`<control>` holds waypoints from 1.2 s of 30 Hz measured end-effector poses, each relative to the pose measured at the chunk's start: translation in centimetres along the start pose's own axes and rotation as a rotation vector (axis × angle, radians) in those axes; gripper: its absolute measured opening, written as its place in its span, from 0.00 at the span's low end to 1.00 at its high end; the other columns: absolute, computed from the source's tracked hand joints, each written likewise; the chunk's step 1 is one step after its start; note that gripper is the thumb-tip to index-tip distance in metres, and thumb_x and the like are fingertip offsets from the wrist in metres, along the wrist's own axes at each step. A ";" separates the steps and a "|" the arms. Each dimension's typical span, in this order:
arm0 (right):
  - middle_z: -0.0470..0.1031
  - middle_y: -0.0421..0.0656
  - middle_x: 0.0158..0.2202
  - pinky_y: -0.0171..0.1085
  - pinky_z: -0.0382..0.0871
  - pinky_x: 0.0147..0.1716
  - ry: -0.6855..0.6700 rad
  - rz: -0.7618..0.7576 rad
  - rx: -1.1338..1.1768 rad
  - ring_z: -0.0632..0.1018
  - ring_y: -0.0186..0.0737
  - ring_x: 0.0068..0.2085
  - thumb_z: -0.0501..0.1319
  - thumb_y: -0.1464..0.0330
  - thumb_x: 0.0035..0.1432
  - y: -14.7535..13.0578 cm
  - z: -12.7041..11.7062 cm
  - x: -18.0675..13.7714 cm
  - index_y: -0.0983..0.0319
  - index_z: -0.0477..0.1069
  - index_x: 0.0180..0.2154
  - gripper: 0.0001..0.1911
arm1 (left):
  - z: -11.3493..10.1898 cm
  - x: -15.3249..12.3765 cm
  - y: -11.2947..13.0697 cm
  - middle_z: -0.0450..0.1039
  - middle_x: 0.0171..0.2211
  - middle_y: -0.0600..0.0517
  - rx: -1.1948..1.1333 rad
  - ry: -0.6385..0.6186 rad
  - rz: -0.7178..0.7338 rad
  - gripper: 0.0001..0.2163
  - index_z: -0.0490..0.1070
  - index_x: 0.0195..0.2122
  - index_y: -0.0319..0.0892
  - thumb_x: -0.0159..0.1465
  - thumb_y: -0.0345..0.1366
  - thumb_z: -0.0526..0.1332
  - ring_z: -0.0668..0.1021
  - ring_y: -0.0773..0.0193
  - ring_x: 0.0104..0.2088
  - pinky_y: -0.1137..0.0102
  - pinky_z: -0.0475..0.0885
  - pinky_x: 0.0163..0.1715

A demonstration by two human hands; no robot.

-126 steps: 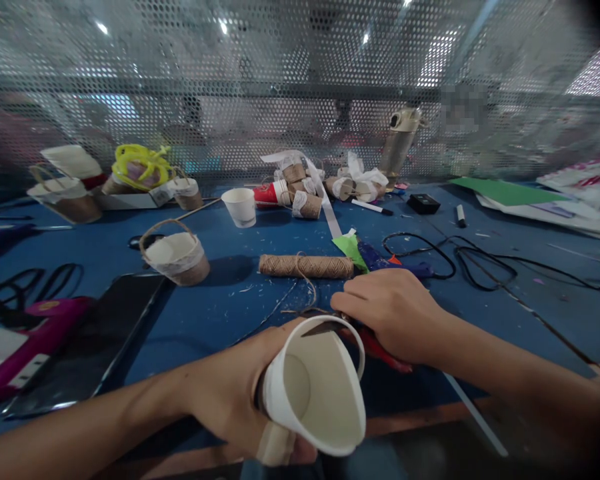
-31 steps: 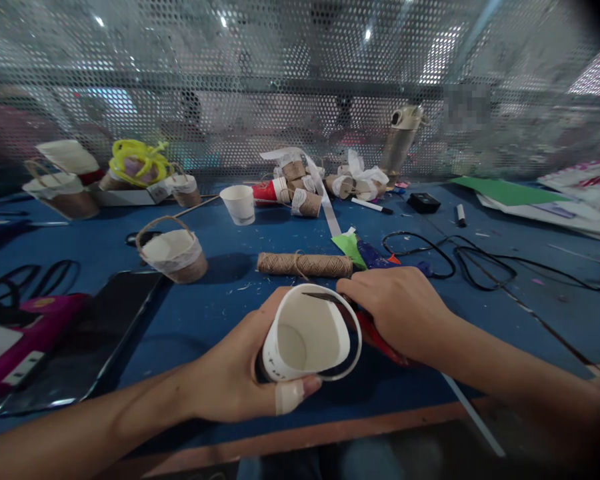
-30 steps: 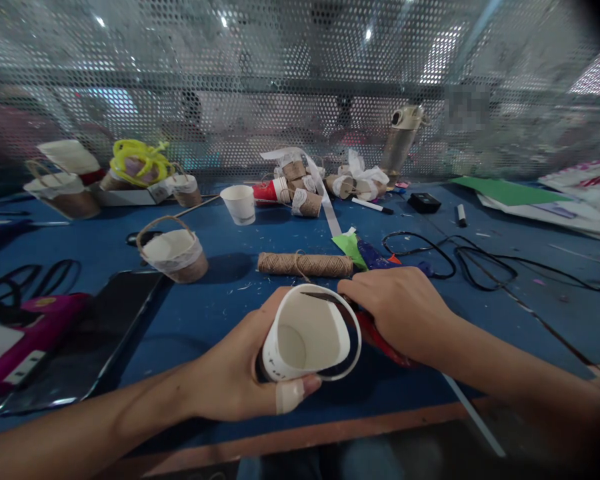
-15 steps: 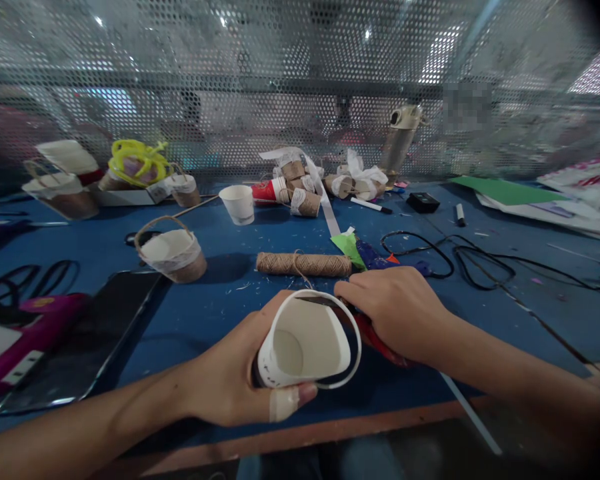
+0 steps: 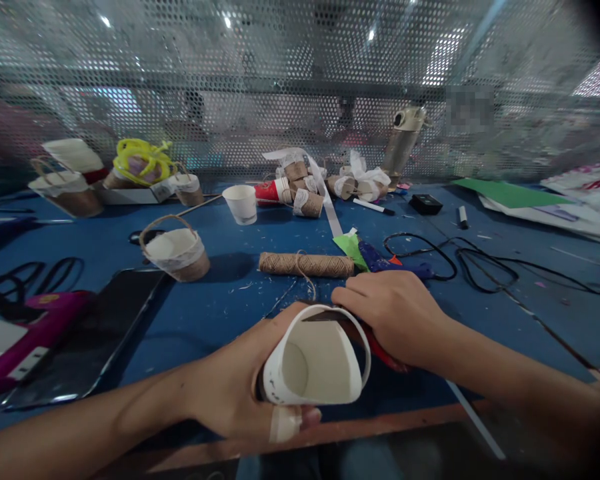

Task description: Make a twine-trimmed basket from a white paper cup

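Observation:
A white paper cup (image 5: 325, 363) lies tilted in my left hand (image 5: 245, 380), its mouth turned toward me and to the right. The fingers wrap around its side, and tape covers the thumb. A partly cut rim strip loops away from the cup's right edge. My right hand (image 5: 395, 317) is closed on red-handled scissors (image 5: 383, 350); their dark blades reach behind the cup's rim and are partly hidden. Just beyond both hands lies a roll of brown twine (image 5: 305, 265), with a loose end trailing toward the cup.
A small twine-wrapped basket (image 5: 177, 253) stands at left, near a phone (image 5: 87, 337) and a magenta glue gun (image 5: 35, 340). Further back are a white cup (image 5: 241, 203), several wrapped cups and a metal bottle (image 5: 403, 143). Black cable (image 5: 485, 270) and a blue glue gun (image 5: 395, 263) lie right.
The cup and my left hand have moved slightly down and to the right. The rim strip's loop now sits higher at the cup's right side. My right hand keeps hold of the scissors.

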State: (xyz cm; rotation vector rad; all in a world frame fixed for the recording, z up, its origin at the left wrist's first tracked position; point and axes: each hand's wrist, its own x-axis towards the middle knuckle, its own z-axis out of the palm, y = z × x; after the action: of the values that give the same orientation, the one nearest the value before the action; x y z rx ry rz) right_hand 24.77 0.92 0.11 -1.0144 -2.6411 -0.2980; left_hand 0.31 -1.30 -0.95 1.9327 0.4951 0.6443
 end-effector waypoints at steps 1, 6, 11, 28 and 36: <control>0.74 0.40 0.26 0.39 0.45 0.26 -0.004 0.000 -0.002 0.71 0.40 0.26 0.60 0.73 0.62 0.0 0.0 -0.1 0.60 0.74 0.35 0.06 | 0.0 0.0 -0.1 0.70 0.38 0.53 -0.018 -0.011 -0.008 0.23 0.62 0.52 0.46 0.56 0.32 0.67 0.73 0.63 0.34 0.72 0.73 0.32; 0.75 0.40 0.26 0.39 0.44 0.26 0.009 -0.010 -0.004 0.70 0.40 0.26 0.60 0.74 0.62 -0.1 -0.2 -0.2 0.60 0.74 0.35 0.05 | 0.2 -0.1 -0.5 0.68 0.35 0.56 -0.137 -0.047 0.021 0.25 0.60 0.53 0.46 0.55 0.29 0.65 0.70 0.68 0.28 0.76 0.70 0.27; 0.75 0.40 0.27 0.39 0.45 0.26 -0.012 -0.020 0.021 0.70 0.40 0.26 0.60 0.73 0.63 -0.2 -0.1 -0.1 0.60 0.74 0.36 0.05 | 0.2 0.1 -0.6 0.72 0.39 0.51 -0.135 -0.079 0.064 0.23 0.62 0.54 0.47 0.58 0.36 0.65 0.73 0.62 0.33 0.70 0.73 0.31; 0.74 0.39 0.26 0.38 0.42 0.25 -0.006 -0.028 -0.001 0.69 0.38 0.25 0.60 0.73 0.61 -0.4 -0.3 -0.1 0.60 0.72 0.34 0.04 | 0.1 0.9 -0.9 0.70 0.35 0.53 -0.255 -0.108 0.092 0.20 0.67 0.48 0.45 0.54 0.34 0.67 0.71 0.64 0.29 0.72 0.72 0.30; 0.75 0.38 0.25 0.37 0.43 0.25 -0.070 0.050 0.079 0.70 0.38 0.24 0.60 0.73 0.61 -0.7 -0.6 -0.2 0.59 0.72 0.31 0.06 | 0.0 0.6 -0.7 0.75 0.41 0.48 -0.340 -0.129 -0.058 0.29 0.67 0.54 0.44 0.51 0.37 0.73 0.76 0.61 0.34 0.70 0.75 0.34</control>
State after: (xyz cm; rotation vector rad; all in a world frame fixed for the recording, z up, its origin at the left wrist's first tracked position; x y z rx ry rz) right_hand 24.55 0.13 0.59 -1.0825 -2.6617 -0.1475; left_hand 0.73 -0.67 -1.48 1.6203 0.3354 0.5249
